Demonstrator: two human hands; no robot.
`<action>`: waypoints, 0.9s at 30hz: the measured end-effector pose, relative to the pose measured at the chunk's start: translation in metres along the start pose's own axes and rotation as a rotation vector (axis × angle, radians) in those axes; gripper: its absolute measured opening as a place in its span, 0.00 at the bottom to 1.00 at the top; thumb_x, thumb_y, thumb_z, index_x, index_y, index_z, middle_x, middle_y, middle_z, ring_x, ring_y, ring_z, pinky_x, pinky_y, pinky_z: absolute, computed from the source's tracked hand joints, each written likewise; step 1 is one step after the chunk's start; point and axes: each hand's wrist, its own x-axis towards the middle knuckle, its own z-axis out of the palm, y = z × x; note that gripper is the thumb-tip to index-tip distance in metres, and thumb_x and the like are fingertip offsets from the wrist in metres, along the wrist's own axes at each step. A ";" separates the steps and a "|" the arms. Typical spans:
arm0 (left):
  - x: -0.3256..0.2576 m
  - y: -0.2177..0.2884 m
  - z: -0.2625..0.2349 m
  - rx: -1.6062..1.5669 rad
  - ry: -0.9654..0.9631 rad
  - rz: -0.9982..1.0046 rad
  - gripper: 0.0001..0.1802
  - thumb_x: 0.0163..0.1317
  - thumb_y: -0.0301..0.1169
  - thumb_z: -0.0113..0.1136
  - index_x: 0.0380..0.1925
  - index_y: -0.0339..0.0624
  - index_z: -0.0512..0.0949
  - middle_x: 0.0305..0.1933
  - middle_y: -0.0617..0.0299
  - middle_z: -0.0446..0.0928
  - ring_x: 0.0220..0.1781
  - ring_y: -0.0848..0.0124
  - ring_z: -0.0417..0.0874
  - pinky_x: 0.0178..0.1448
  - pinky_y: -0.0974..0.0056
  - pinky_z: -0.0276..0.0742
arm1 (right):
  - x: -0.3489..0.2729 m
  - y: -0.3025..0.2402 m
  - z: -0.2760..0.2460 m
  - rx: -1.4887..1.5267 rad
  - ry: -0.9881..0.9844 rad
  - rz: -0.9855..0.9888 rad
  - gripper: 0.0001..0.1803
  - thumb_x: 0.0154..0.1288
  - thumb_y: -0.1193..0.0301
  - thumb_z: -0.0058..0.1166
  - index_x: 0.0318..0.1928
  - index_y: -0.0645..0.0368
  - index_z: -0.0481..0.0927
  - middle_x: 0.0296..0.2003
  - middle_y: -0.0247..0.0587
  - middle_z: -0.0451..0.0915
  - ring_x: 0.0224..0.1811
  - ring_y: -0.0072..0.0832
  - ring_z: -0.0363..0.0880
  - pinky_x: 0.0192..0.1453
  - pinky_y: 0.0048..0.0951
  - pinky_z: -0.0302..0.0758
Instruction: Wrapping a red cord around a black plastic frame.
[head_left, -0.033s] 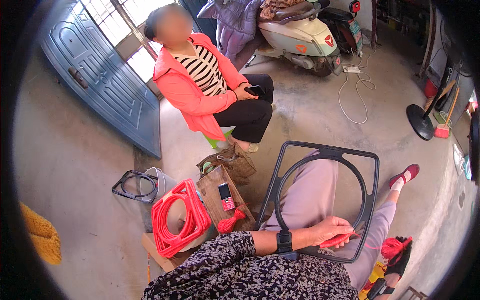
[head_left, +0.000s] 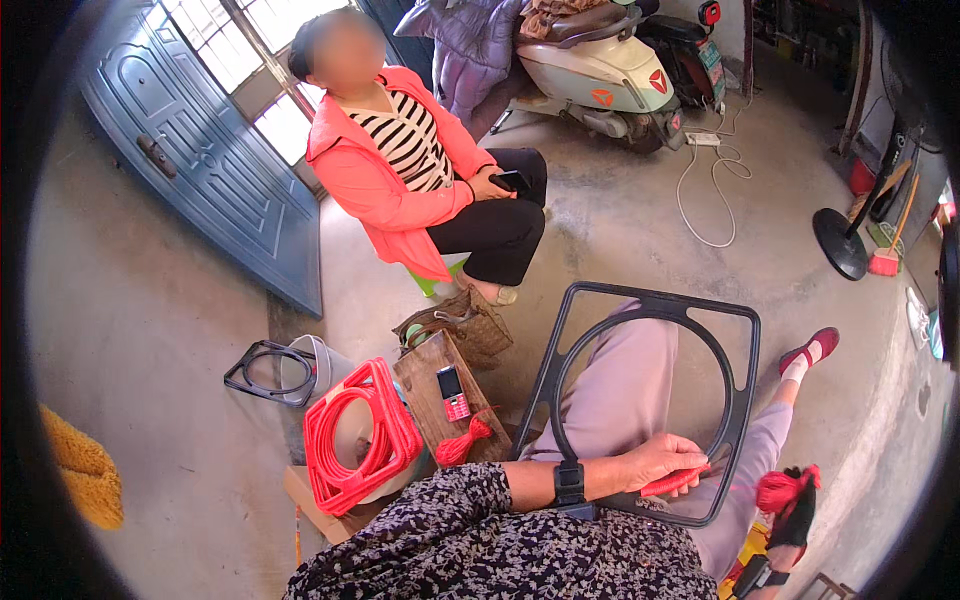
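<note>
Since the earlier frame, the right hand [head_left: 794, 530] and red cord bundle [head_left: 782, 490], lower right, have shifted slightly; its fingers' state cannot be told. Lower centre, the left hand [head_left: 655, 461] grips red strands [head_left: 670, 484] at one black frame [head_left: 660, 298] of two.

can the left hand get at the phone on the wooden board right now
Probably not right away: the left hand is gripping red cord at the black frame. Freed, it might: nothing covers the phone.
</note>
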 end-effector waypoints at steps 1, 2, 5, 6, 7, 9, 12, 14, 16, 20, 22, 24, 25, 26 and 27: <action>0.000 0.000 0.002 -0.001 -0.007 -0.015 0.13 0.63 0.38 0.53 0.29 0.40 0.74 0.23 0.62 0.75 0.19 0.76 0.75 0.22 0.72 0.73 | 0.010 0.002 0.004 -0.111 -0.180 0.097 0.13 0.62 0.65 0.53 0.43 0.59 0.73 0.33 0.34 0.76 0.32 0.25 0.74 0.39 0.28 0.73; 0.003 0.000 0.003 0.014 -0.041 -0.035 0.13 0.63 0.39 0.53 0.30 0.40 0.74 0.24 0.62 0.75 0.19 0.76 0.75 0.22 0.73 0.72 | 0.033 0.020 -0.013 -0.464 -0.118 -0.202 0.11 0.61 0.68 0.54 0.41 0.60 0.74 0.33 0.33 0.76 0.32 0.24 0.74 0.40 0.27 0.72; -0.001 -0.007 -0.001 0.030 -0.049 -0.089 0.14 0.63 0.40 0.54 0.31 0.39 0.75 0.25 0.62 0.76 0.20 0.77 0.76 0.22 0.74 0.72 | 0.025 0.030 0.073 -0.938 -0.181 -0.360 0.10 0.57 0.76 0.52 0.40 0.61 0.75 0.33 0.33 0.76 0.33 0.22 0.73 0.41 0.24 0.71; 0.000 -0.008 -0.001 0.024 -0.072 -0.104 0.14 0.62 0.41 0.54 0.31 0.39 0.75 0.25 0.62 0.76 0.20 0.77 0.76 0.22 0.74 0.73 | 0.032 0.037 0.084 -0.896 -0.180 -0.348 0.12 0.54 0.78 0.51 0.41 0.62 0.76 0.33 0.33 0.77 0.34 0.22 0.73 0.42 0.24 0.72; 0.003 -0.011 0.000 0.015 -0.102 -0.119 0.14 0.62 0.41 0.54 0.31 0.39 0.75 0.25 0.62 0.76 0.20 0.77 0.76 0.22 0.74 0.73 | 0.038 0.047 0.089 -0.679 -0.182 -0.309 0.13 0.54 0.76 0.54 0.42 0.61 0.75 0.33 0.32 0.77 0.35 0.22 0.73 0.43 0.23 0.71; 0.006 -0.010 0.001 0.008 -0.146 -0.154 0.15 0.61 0.41 0.55 0.31 0.39 0.74 0.24 0.62 0.76 0.19 0.76 0.76 0.22 0.73 0.74 | 0.044 0.053 0.084 -0.357 -0.307 0.072 0.17 0.56 0.72 0.54 0.47 0.61 0.72 0.37 0.36 0.76 0.38 0.25 0.73 0.45 0.26 0.71; -0.001 -0.004 0.007 -0.032 -0.086 -0.141 0.15 0.61 0.41 0.55 0.32 0.39 0.74 0.23 0.62 0.76 0.19 0.75 0.77 0.21 0.72 0.74 | 0.026 0.058 0.105 -0.119 -0.492 0.343 0.18 0.56 0.72 0.54 0.48 0.61 0.72 0.38 0.36 0.76 0.39 0.25 0.73 0.46 0.26 0.71; 0.007 -0.011 0.008 -0.120 -0.150 -0.176 0.14 0.60 0.40 0.57 0.32 0.39 0.74 0.23 0.61 0.76 0.18 0.74 0.77 0.19 0.72 0.74 | 0.007 0.044 0.126 -0.091 -0.577 0.380 0.18 0.57 0.72 0.53 0.48 0.62 0.71 0.39 0.37 0.76 0.40 0.25 0.73 0.47 0.26 0.71; 0.012 -0.017 0.003 -0.177 -0.164 -0.225 0.14 0.60 0.39 0.58 0.32 0.38 0.74 0.22 0.60 0.76 0.19 0.74 0.77 0.18 0.72 0.74 | -0.003 0.039 0.142 -0.049 -0.620 0.381 0.18 0.57 0.72 0.53 0.49 0.62 0.71 0.40 0.37 0.75 0.41 0.25 0.73 0.47 0.26 0.71; 0.013 -0.016 0.002 -0.053 -0.073 -0.199 0.11 0.61 0.36 0.55 0.33 0.38 0.74 0.21 0.61 0.76 0.18 0.75 0.77 0.18 0.72 0.74 | -0.001 0.038 0.154 -0.018 -0.645 0.372 0.18 0.58 0.72 0.53 0.50 0.62 0.70 0.41 0.38 0.75 0.42 0.25 0.73 0.49 0.27 0.71; 0.009 -0.013 0.003 -0.034 -0.067 -0.168 0.11 0.61 0.36 0.55 0.34 0.38 0.75 0.21 0.61 0.76 0.18 0.75 0.77 0.19 0.72 0.74 | 0.000 0.036 0.151 -0.053 -0.646 0.360 0.19 0.58 0.72 0.53 0.50 0.62 0.70 0.42 0.38 0.75 0.43 0.26 0.74 0.50 0.27 0.70; 0.006 -0.012 0.002 -0.013 -0.059 -0.132 0.11 0.60 0.36 0.56 0.34 0.38 0.75 0.22 0.60 0.76 0.18 0.75 0.77 0.19 0.72 0.74 | 0.001 0.038 0.151 -0.100 -0.641 0.347 0.19 0.59 0.72 0.52 0.51 0.62 0.70 0.42 0.38 0.75 0.44 0.26 0.74 0.50 0.27 0.70; 0.006 -0.014 0.000 -0.001 -0.055 -0.111 0.11 0.60 0.35 0.56 0.34 0.37 0.75 0.22 0.60 0.76 0.18 0.74 0.77 0.19 0.72 0.74 | 0.000 0.037 0.150 -0.125 -0.636 0.346 0.19 0.59 0.72 0.52 0.51 0.62 0.70 0.43 0.39 0.75 0.44 0.26 0.74 0.51 0.27 0.70; 0.005 -0.015 -0.002 0.012 -0.051 -0.092 0.12 0.60 0.35 0.56 0.35 0.37 0.75 0.23 0.60 0.77 0.18 0.74 0.76 0.19 0.72 0.74 | -0.001 0.038 0.148 -0.157 -0.625 0.340 0.19 0.59 0.72 0.52 0.51 0.62 0.70 0.43 0.39 0.75 0.44 0.26 0.74 0.51 0.27 0.70; 0.002 -0.013 -0.003 0.069 -0.034 -0.075 0.11 0.59 0.34 0.56 0.35 0.37 0.76 0.24 0.63 0.77 0.19 0.76 0.76 0.20 0.72 0.73 | -0.002 0.036 0.143 -0.184 -0.609 0.332 0.19 0.59 0.72 0.52 0.51 0.62 0.69 0.43 0.39 0.75 0.45 0.26 0.74 0.51 0.27 0.70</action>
